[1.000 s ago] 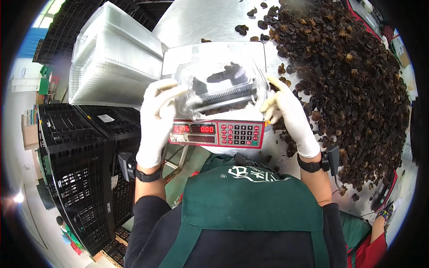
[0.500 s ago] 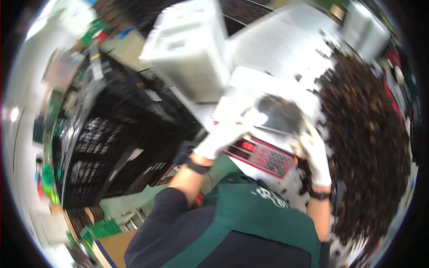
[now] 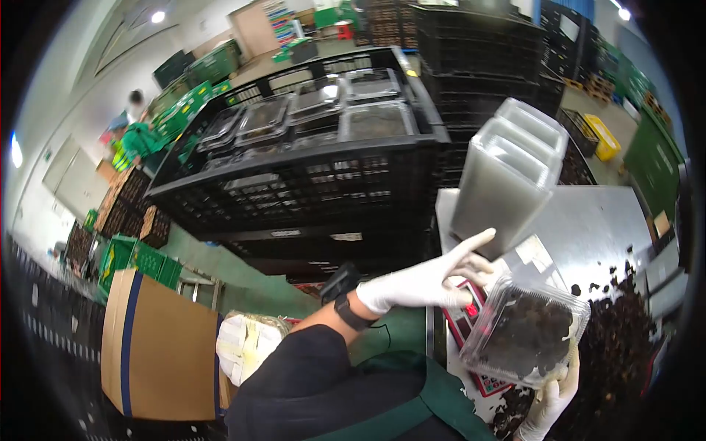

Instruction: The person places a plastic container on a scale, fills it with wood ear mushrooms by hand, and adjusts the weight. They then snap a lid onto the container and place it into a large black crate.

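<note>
My left hand (image 3: 430,283), in a white glove, stretches out above the red-edged digital scale (image 3: 457,321) with its fingers apart and nothing in it. In my gloved right hand (image 3: 553,403) is a clear plastic clamshell box (image 3: 485,345), gripped at its lower right side and tilted over the scale. Its lid looks closed. Dark brown, leaf-like pieces resembling wood ear mushroom (image 3: 533,327) fill much of it. The box hides most of the scale. Just beyond my left fingers stands a tall stack of clear plastic containers (image 3: 504,180).
A large black crate (image 3: 294,184) at the left holds several filled clear boxes (image 3: 375,121). Loose dark pieces (image 3: 614,342) are heaped on the metal table (image 3: 588,220) at right. A cardboard box (image 3: 165,345) stands lower left. A person in green (image 3: 143,140) is far back left.
The view has swung left and up, bringing the crate's filled boxes into sight. The clamshell box has left the scale in my right hand. My left hand has come off it, fingers spread.
</note>
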`<action>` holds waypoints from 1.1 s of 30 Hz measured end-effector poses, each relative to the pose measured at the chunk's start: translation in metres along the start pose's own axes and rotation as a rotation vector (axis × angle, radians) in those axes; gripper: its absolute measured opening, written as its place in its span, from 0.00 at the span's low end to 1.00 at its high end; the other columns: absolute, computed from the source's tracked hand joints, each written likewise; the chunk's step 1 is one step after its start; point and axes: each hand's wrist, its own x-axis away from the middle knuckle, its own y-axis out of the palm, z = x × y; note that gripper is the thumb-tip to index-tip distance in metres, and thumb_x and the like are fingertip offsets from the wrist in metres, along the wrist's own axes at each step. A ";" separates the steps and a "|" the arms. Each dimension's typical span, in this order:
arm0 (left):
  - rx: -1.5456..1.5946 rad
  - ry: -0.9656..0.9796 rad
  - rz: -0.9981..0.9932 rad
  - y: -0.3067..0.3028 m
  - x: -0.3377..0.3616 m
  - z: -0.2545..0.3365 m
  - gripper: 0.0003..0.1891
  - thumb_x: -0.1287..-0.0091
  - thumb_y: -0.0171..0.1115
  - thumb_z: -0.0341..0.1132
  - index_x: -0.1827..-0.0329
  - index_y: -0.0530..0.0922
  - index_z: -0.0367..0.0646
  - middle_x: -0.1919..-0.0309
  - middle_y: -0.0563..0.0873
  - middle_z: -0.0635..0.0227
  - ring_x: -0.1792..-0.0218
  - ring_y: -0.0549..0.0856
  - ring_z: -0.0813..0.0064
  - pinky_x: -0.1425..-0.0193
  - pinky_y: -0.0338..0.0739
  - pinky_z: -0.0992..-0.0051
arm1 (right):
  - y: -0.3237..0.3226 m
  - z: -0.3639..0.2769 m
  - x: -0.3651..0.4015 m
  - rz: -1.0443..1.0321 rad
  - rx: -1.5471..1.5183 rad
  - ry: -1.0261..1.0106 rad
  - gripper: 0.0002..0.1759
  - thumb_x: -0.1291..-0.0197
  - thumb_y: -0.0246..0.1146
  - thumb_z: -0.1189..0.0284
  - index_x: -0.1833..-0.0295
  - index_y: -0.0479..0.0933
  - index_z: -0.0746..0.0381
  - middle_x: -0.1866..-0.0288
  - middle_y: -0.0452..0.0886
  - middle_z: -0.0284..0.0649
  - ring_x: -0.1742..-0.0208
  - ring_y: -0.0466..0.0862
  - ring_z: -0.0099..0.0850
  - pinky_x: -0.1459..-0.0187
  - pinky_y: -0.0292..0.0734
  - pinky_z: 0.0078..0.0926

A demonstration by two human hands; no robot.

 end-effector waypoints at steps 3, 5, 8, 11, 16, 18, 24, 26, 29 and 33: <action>-0.028 0.008 -0.124 -0.002 0.014 0.033 0.57 0.40 0.77 0.53 0.16 0.50 0.39 0.23 0.65 0.55 0.25 0.68 0.68 0.24 0.62 0.67 | 0.014 -0.009 -0.017 -0.211 0.002 -0.077 0.45 0.41 0.62 0.69 0.21 0.55 0.75 0.72 0.76 0.29 0.82 0.64 0.11 0.81 0.57 0.09; 0.013 -0.032 -0.044 -0.001 0.024 0.059 0.53 0.40 0.76 0.52 0.18 0.55 0.38 0.23 0.66 0.55 0.25 0.69 0.67 0.23 0.62 0.66 | 0.033 -0.020 -0.028 -0.242 0.067 -0.072 0.48 0.37 0.68 0.60 0.21 0.55 0.75 0.71 0.77 0.30 0.81 0.65 0.11 0.80 0.57 0.09; 0.018 0.004 0.168 -0.006 0.049 0.096 0.46 0.38 0.73 0.47 0.21 0.62 0.37 0.27 0.73 0.57 0.26 0.71 0.65 0.23 0.62 0.67 | 0.078 -0.042 -0.032 -0.218 0.032 -0.225 0.54 0.35 0.67 0.45 0.22 0.55 0.75 0.72 0.75 0.29 0.78 0.67 0.12 0.78 0.59 0.10; -0.179 0.296 0.517 -0.034 0.074 0.135 0.35 0.34 0.59 0.30 0.22 0.63 0.39 0.29 0.74 0.60 0.31 0.75 0.69 0.31 0.74 0.68 | 0.071 -0.036 -0.034 -0.256 0.086 -0.195 0.43 0.28 0.61 0.52 0.23 0.58 0.74 0.75 0.71 0.30 0.77 0.67 0.15 0.74 0.62 0.11; -0.454 0.603 0.906 -0.088 0.119 0.205 0.35 0.26 0.55 0.37 0.18 0.53 0.47 0.33 0.76 0.55 0.41 0.84 0.62 0.43 0.86 0.60 | 0.047 -0.008 -0.033 -0.190 0.064 -0.058 0.33 0.26 0.57 0.63 0.26 0.64 0.75 0.75 0.71 0.30 0.75 0.69 0.15 0.73 0.63 0.11; -0.490 0.466 0.994 -0.118 0.132 0.212 0.31 0.25 0.56 0.41 0.21 0.62 0.45 0.34 0.77 0.58 0.46 0.85 0.67 0.43 0.86 0.62 | 0.039 0.002 -0.030 -0.147 0.028 -0.029 0.31 0.26 0.57 0.65 0.27 0.65 0.75 0.75 0.72 0.30 0.75 0.69 0.16 0.73 0.63 0.11; -1.450 -0.443 0.793 -0.171 0.157 0.204 0.21 0.26 0.58 0.48 0.44 0.84 0.39 0.51 0.90 0.62 0.51 0.88 0.68 0.48 0.81 0.68 | 0.023 0.008 -0.017 -0.115 0.043 0.096 0.29 0.27 0.57 0.67 0.29 0.67 0.75 0.74 0.72 0.31 0.74 0.71 0.16 0.72 0.64 0.12; -1.727 -0.469 1.001 -0.142 0.140 0.205 0.19 0.28 0.60 0.46 0.47 0.85 0.41 0.54 0.90 0.59 0.54 0.88 0.63 0.49 0.81 0.67 | 0.016 0.010 -0.009 -0.066 0.045 0.122 0.27 0.27 0.56 0.69 0.29 0.68 0.75 0.74 0.72 0.31 0.74 0.71 0.17 0.72 0.64 0.13; -1.962 0.153 1.218 -0.098 0.093 0.186 0.13 0.30 0.63 0.37 0.46 0.85 0.43 0.58 0.90 0.59 0.58 0.89 0.61 0.50 0.81 0.68 | 0.003 0.020 -0.004 -0.049 -0.028 0.187 0.26 0.31 0.52 0.77 0.29 0.68 0.73 0.74 0.75 0.33 0.76 0.71 0.19 0.69 0.69 0.17; -1.556 0.444 0.469 -0.007 0.000 0.137 0.20 0.33 0.65 0.29 0.38 0.79 0.37 0.45 0.85 0.51 0.43 0.85 0.57 0.35 0.76 0.67 | -0.013 0.021 0.022 0.042 0.057 0.207 0.13 0.31 0.53 0.79 0.45 0.77 0.72 0.72 0.80 0.37 0.73 0.74 0.20 0.68 0.71 0.18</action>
